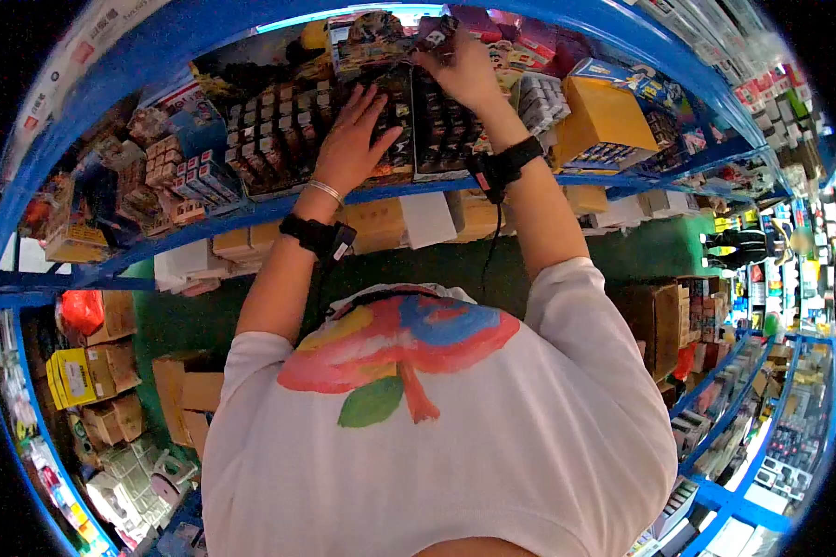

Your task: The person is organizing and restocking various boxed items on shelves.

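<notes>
- The right hand (pixel 469 76) reaches in past the front edge of the blue shelf (pixel 195 229), its thumb and fingers closed around a small dark box (pixel 436 35).
- That box is toward the shelf's back edge, above rows of dark packets (pixel 444 125) in an open-topped carton.
- The left hand (pixel 351 132) lies back upward, with fingers extended and slightly spread, thumb apart; no object shows in its grip. It is over stacked small boxes (pixel 283 125); whether it presses on them, I cannot tell.
- Toward the shelf's right end stands an orange-yellow carton (pixel 606 119), with pale grey boxes (pixel 541 100) between it and the right hand.
- Toward the left end, blue-and-white boxes (pixel 206 178) stand near the front edge.
- Below the front edge sit brown cartons (pixel 378 226).
- Each wrist wears a black strap (pixel 314 237).
</notes>
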Demonstrator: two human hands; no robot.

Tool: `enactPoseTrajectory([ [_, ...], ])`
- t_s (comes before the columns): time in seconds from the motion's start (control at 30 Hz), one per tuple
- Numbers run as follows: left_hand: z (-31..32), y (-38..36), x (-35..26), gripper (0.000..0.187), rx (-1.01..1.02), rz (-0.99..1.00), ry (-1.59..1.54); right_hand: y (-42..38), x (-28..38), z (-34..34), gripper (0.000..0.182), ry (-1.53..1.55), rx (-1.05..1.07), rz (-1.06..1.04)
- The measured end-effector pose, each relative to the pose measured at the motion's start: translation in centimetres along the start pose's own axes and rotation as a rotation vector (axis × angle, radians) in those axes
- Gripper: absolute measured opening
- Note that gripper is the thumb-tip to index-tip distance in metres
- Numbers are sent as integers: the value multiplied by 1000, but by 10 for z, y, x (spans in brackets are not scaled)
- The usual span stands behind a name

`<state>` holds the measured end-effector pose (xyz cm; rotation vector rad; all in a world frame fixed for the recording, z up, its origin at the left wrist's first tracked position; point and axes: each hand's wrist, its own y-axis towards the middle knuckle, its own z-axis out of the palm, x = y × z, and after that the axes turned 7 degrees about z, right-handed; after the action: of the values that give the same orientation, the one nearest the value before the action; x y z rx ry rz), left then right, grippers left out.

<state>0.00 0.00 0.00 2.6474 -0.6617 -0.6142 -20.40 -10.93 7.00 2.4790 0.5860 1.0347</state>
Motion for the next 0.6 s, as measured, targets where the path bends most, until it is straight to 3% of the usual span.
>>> enactPoseTrajectory([
  [0.07, -2, 0, -4, 66, -12, -8, -11, 2, 3, 1, 62, 201, -26, -39],
  [0.2, 2, -1, 0, 65, -22, -18, -37, 9, -11, 20, 53, -221, 27, -236],
  [0.4, 4, 0, 5, 64, -41, -5, -9, 8, -20, 38, 42, -188, 181, -185],
  [0.6, 5, 1, 4, 62, -92, 19, -56, 9, -16, 36, 25, -212, 158, -415],
])
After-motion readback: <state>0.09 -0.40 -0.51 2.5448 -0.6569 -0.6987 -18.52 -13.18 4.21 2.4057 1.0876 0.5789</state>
